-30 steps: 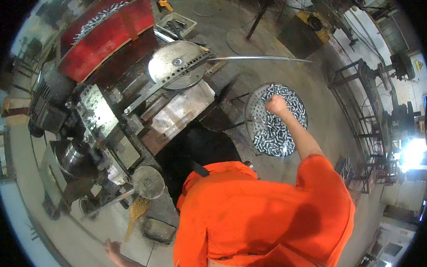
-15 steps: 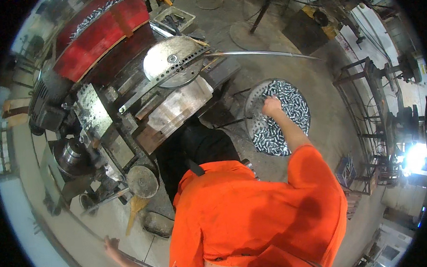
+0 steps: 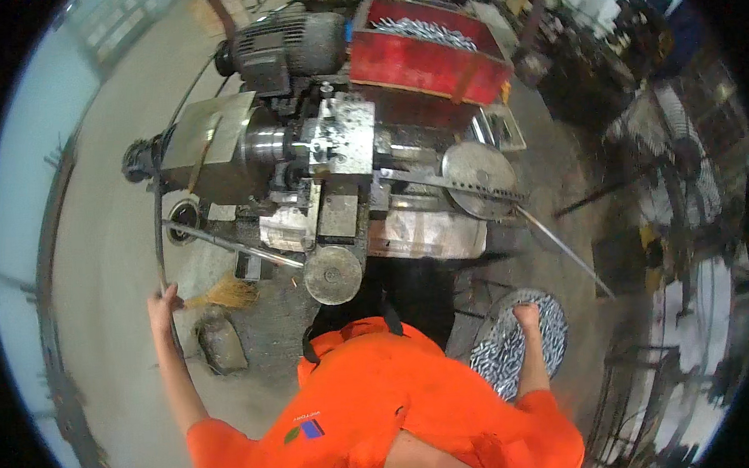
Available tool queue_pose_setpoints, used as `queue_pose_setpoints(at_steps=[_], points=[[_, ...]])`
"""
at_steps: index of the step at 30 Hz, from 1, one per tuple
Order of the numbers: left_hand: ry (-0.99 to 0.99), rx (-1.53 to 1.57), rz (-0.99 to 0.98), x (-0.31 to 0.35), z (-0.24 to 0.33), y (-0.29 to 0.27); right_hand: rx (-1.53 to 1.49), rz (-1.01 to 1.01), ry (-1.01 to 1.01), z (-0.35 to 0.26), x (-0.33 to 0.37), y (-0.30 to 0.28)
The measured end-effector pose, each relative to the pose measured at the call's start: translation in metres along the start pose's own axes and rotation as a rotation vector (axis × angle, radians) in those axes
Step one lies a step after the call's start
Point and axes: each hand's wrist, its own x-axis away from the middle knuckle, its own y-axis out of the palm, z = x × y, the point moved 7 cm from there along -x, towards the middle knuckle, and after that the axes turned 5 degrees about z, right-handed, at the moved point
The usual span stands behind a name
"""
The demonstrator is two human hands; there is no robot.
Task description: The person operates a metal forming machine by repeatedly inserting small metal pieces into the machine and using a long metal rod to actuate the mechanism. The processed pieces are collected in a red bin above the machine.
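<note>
My left hand [image 3: 163,309] is out to the left, closed round a long dark lever rod [image 3: 159,241] that runs up beside the machine. My right hand [image 3: 526,313] is closed over a round, perforated tray [image 3: 503,319] at the lower right. Short shiny metal sleeves [image 3: 499,363] lie heaped in this tray; whatever the right fingers hold is too small to make out. In front of me stands a lathe-like machine with a round chuck [image 3: 268,145] and a metal tool block [image 3: 350,136].
A red bin [image 3: 422,63] of metal parts sits behind the machine, beside a motor [image 3: 290,47]. A round plate [image 3: 480,177] and a thin rod [image 3: 569,252] are at right. Near my left arm lie a straw broom [image 3: 228,293] and a shallow pan [image 3: 220,342].
My view has swung left, bringing the machine to the middle. My left hand, its fingers apart before, is now round the lever rod. My right hand stays over the tray.
</note>
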Motion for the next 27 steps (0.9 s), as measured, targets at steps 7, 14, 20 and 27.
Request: queue_pose_setpoints(at_steps=[7, 14, 20, 27], points=[[0.044, 0.043, -0.008, 0.0, -0.013, -0.004, -0.801, 0.163, -0.39, -0.273, -0.018, -0.142], [0.581, -0.847, 0.381, 0.04, 0.015, -0.01, -0.599, 0.011, -1.218, -0.598, -0.013, -0.153], [0.148, -0.759, 0.146, 0.097, 0.021, -0.019, 0.165, 0.031, -1.323, -0.738, -0.029, -0.091], [0.078, -0.753, 0.268, 0.12, 0.013, -0.027, 0.078, -0.143, -1.213, -0.765, -0.057, -0.051]])
